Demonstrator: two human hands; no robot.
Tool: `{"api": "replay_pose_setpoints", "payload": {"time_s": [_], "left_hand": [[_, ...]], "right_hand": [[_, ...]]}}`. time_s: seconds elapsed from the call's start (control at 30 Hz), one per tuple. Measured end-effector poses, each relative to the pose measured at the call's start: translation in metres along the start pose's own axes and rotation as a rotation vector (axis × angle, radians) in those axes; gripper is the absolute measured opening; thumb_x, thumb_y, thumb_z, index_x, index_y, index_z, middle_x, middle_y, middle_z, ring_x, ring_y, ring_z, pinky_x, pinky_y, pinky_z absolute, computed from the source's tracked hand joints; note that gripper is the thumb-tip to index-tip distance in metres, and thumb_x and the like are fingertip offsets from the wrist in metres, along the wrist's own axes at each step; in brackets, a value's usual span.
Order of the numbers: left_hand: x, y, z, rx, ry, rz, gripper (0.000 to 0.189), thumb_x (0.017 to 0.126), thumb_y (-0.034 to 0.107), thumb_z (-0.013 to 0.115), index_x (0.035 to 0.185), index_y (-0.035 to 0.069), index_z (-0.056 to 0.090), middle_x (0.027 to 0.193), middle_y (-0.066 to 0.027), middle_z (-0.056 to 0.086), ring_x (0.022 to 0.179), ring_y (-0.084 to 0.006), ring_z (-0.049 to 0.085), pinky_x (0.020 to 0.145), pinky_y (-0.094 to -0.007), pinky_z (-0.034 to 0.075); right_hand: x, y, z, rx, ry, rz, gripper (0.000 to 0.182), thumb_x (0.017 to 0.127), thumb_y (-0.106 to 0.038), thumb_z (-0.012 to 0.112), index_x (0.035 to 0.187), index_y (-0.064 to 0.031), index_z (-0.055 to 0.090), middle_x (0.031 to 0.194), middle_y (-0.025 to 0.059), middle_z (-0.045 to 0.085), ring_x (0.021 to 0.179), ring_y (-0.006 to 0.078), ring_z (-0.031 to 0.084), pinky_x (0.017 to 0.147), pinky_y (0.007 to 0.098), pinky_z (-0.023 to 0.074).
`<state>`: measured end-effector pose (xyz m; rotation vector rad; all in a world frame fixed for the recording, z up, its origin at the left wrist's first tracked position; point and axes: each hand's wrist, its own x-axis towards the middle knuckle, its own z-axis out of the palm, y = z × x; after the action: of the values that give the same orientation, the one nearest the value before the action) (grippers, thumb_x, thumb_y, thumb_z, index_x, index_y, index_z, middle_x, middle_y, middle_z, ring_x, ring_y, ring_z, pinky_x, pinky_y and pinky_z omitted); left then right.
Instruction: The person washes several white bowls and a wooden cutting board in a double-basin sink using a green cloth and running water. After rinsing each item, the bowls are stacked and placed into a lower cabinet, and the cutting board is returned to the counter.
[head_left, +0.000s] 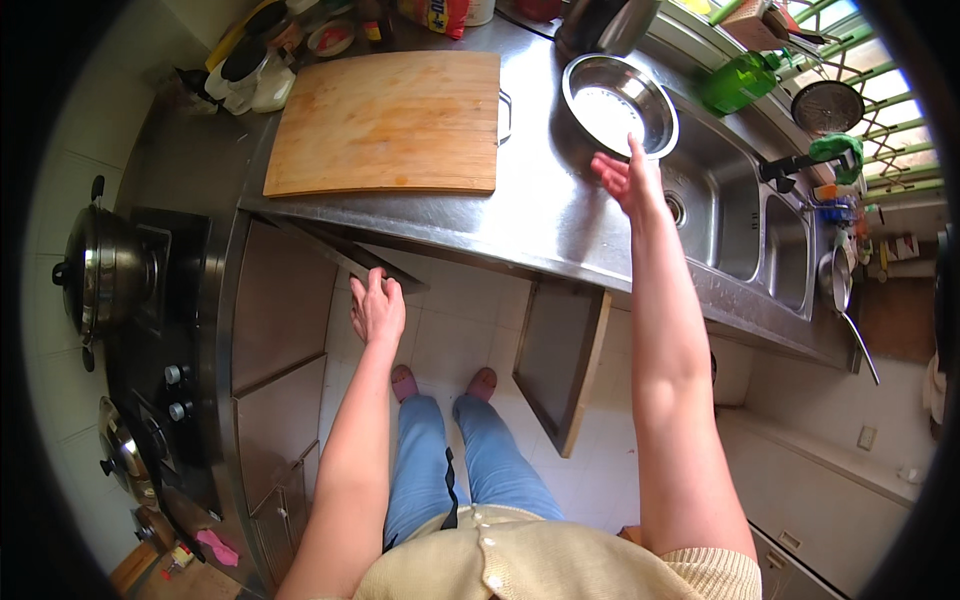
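My left hand is at the edge of the left cabinet door, which stands ajar under the counter. Its fingers are bent around that edge. Over the counter, my right hand is spread beside a round stainless steel basin. Its thumb overlaps the near rim in view; whether it touches the metal is hard to tell. The other fingers point left and hold nothing. The basin rests on the steel countertop, next to the sink. A second cabinet door hangs wide open between my arms.
A wooden cutting board lies on the counter. To the right are a double-bowl sink, a faucet and a green bottle. On the left, a lidded steel pot stands on the gas stove. Jars and packages line the back.
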<state>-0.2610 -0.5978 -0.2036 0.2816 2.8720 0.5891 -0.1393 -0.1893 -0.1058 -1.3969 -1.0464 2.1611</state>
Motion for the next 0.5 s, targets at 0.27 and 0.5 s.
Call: {"api": "replay_pose_setpoints", "payload": {"time_s": [0.27,0.5], "left_hand": [[-0.03,-0.09,-0.017,-0.005,0.136,0.06,0.02,0.081,0.019,0.056,0.1,0.017,0.055,0.122,-0.0127,0.054,0.101,-0.0373,0.058,0.079,-0.0489,0.048],[-0.057,-0.176,-0.052,0.001,0.23,-0.087,0.035,0.088,0.009,0.052,0.119,0.025,0.059,0.131,-0.0145,0.048,0.108,-0.0366,0.057,0.085,-0.0461,0.048]], "right_hand": [[-0.042,0.051,0.018,-0.076,0.259,-0.516,0.026,0.087,-0.012,0.051,0.09,0.0132,0.057,0.082,0.0205,0.064,0.056,0.0248,0.064,0.047,0.0304,0.0565],[-0.22,0.119,0.063,-0.323,-0.107,-0.056,0.023,0.088,-0.016,0.053,0.09,0.0059,0.058,0.074,0.0136,0.065,0.049,0.0178,0.059,0.044,0.0257,0.0491]]}}
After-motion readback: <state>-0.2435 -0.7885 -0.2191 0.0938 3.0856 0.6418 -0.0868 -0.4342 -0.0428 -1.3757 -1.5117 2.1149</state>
